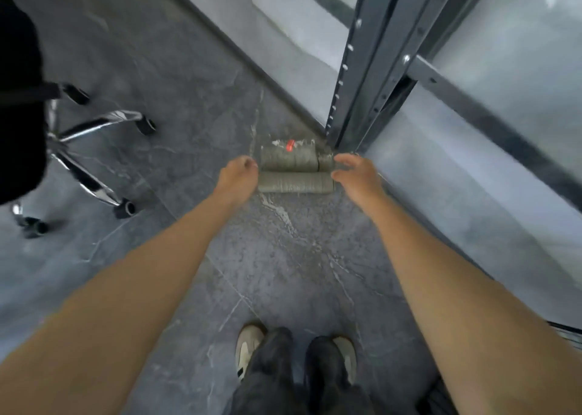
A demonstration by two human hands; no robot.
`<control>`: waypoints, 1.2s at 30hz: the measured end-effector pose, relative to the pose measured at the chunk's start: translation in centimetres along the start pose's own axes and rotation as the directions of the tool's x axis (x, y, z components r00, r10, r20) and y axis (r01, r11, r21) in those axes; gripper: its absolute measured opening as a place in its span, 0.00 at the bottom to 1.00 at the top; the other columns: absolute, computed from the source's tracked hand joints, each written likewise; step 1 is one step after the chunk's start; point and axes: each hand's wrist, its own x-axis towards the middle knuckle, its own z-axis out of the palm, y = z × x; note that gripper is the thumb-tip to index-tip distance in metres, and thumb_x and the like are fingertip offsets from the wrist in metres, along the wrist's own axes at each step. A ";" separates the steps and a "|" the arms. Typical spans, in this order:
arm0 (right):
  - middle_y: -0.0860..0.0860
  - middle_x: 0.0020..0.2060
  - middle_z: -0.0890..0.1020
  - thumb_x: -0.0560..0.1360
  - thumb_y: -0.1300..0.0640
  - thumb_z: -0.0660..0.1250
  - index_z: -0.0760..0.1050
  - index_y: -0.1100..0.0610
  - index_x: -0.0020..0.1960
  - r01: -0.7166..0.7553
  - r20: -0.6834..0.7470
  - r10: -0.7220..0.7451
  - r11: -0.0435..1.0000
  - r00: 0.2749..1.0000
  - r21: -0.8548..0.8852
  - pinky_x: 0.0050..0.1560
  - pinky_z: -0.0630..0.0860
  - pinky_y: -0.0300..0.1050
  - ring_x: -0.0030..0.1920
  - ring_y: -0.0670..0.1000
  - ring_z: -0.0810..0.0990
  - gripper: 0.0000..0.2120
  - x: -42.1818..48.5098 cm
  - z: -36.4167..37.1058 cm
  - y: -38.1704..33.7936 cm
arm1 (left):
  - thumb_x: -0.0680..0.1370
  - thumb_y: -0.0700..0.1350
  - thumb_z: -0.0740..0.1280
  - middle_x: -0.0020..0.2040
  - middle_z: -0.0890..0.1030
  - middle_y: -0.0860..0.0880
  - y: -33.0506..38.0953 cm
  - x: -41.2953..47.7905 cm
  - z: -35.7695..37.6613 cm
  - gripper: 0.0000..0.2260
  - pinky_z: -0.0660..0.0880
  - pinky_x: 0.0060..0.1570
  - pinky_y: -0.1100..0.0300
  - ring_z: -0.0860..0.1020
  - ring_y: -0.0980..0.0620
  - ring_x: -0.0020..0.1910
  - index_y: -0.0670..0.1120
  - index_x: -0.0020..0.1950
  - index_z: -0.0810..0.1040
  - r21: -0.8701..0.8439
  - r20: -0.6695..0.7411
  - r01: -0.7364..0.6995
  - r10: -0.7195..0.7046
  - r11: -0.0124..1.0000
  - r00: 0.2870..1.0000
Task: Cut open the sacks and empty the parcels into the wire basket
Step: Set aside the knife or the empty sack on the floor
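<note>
A bundle of grey-green rolled sacks (294, 172) lies on the dark stone floor, against the foot of a metal rack post. A small red piece (290, 145) sits on its far top edge. Both my bare arms reach down to it. My left hand (239, 172) is at the bundle's left end with its fingers curled under, and whether it grips the bundle is hidden. My right hand (352, 175) is at the right end, fingers spread and slightly bent, touching or just short of the rolls. The picture is blurred.
An office chair with a black seat and a chrome star base (91, 162) on castors stands to the left. A grey steel rack upright (362, 68) and pale panels (472, 178) fill the right side. My shoes (248, 351) are at the bottom.
</note>
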 end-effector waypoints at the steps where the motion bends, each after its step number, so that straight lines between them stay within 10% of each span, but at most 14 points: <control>1: 0.53 0.63 0.76 0.76 0.63 0.66 0.74 0.57 0.65 0.016 -0.006 -0.016 1.000 1.000 0.002 0.56 0.66 0.39 0.62 0.51 0.74 0.18 -2.0 -1.1 -2.3 | 0.82 0.45 0.53 0.56 0.78 0.43 1.7 -2.0 -1.8 0.14 0.69 0.40 0.58 0.75 0.47 0.45 0.45 0.62 0.74 0.002 0.002 -0.016 0.016 1.000 1.000; 10: 0.52 0.65 0.75 0.78 0.55 0.64 0.73 0.55 0.67 0.145 -0.012 -0.148 0.983 0.989 -0.115 0.61 0.66 0.43 0.65 0.52 0.73 0.18 -17.0 -12.6 -21.6 | 0.82 0.47 0.52 0.64 0.75 0.40 15.8 -17.8 -19.1 0.17 0.68 0.58 0.54 0.71 0.42 0.63 0.42 0.65 0.72 0.125 0.027 -0.159 0.157 0.979 0.987; 17: 0.54 0.63 0.77 0.78 0.55 0.63 0.74 0.57 0.66 0.176 -0.097 -0.190 0.976 0.977 -0.131 0.60 0.68 0.44 0.62 0.54 0.74 0.17 -27.7 -19.0 -31.1 | 0.82 0.47 0.52 0.56 0.76 0.41 24.2 -27.1 -28.4 0.14 0.66 0.50 0.57 0.72 0.45 0.51 0.43 0.59 0.74 0.131 0.006 -0.287 0.288 0.949 0.958; 26: 0.54 0.60 0.78 0.78 0.56 0.62 0.74 0.57 0.65 0.195 -0.309 -0.219 0.975 0.926 -0.106 0.46 0.68 0.37 0.49 0.50 0.75 0.16 -36.3 -22.9 -35.4 | 0.82 0.45 0.52 0.51 0.76 0.44 30.7 -34.0 -34.3 0.13 0.67 0.42 0.58 0.73 0.46 0.47 0.42 0.57 0.74 0.171 0.032 -0.530 0.533 0.831 0.846; 36: 0.50 0.64 0.76 0.79 0.52 0.60 0.74 0.55 0.66 0.096 -0.611 -0.137 0.990 0.780 -0.099 0.56 0.66 0.41 0.63 0.53 0.74 0.17 -46.2 -29.6 -32.2 | 0.83 0.46 0.50 0.52 0.78 0.43 37.5 -41.1 -31.2 0.16 0.68 0.48 0.57 0.75 0.45 0.49 0.40 0.58 0.74 0.239 0.230 -0.787 0.755 0.568 0.614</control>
